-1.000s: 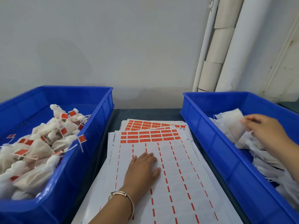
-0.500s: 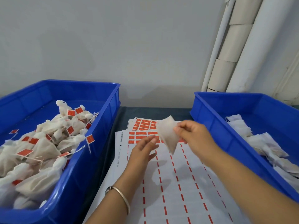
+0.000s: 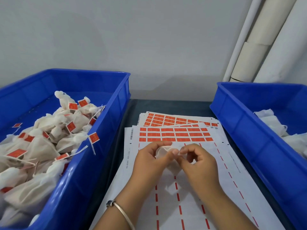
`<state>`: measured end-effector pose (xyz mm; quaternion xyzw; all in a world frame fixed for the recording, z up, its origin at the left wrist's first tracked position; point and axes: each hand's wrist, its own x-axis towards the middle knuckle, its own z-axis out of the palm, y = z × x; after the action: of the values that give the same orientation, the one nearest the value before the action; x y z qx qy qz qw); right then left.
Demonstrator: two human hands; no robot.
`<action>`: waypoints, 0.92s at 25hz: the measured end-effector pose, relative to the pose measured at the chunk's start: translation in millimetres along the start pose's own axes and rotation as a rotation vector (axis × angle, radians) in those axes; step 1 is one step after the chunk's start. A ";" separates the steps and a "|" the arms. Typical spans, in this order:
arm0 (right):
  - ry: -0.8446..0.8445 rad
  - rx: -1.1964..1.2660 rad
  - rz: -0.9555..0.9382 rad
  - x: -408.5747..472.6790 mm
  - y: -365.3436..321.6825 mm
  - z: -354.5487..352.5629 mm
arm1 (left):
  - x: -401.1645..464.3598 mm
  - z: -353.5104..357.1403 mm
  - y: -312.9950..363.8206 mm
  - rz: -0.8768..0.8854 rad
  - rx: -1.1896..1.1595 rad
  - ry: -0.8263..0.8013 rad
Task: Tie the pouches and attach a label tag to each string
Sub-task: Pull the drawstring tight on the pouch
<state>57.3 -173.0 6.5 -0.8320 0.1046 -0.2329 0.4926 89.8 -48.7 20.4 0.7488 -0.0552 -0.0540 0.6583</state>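
Above the near middle of the label sheets (image 3: 191, 163), both hands have come together: half a second ago only the right hand (image 3: 197, 165) pinched the pouch (image 3: 163, 151); now the left hand (image 3: 151, 161) cups it while the right fingertips pinch at its mouth. Tying looks begun, with labelling still ahead. The pouch is small, white, thin and limp, mostly hidden between the palms.

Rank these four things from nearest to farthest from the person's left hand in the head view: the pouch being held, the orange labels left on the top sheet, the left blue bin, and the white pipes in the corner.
1. Pouch: gripped in the left hand itself.
2. Orange labels: just beyond the fingers, on the top sheet.
3. Left blue bin: off to the left.
4. White pipes: far right, against the wall.
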 end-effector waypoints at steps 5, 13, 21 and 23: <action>-0.027 -0.135 -0.187 -4.6 -1.6 -5.1 | -5.4 1.3 2.7 0.203 0.165 0.050; -0.053 -0.129 -0.215 -4.4 4.1 -5.6 | -8.7 -4.1 12.1 0.155 -0.066 0.113; -0.256 0.215 -0.086 -14.8 -15.4 -8.6 | -18.5 -1.6 20.2 0.221 -0.147 0.024; -0.308 0.266 -0.043 -13.2 -15.3 -10.5 | -19.5 -1.7 21.6 0.270 -0.090 0.046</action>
<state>39.9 -168.2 20.3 -0.7876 -0.0215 -0.1250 0.6030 70.5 -46.8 42.2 0.7053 -0.1382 0.0499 0.6936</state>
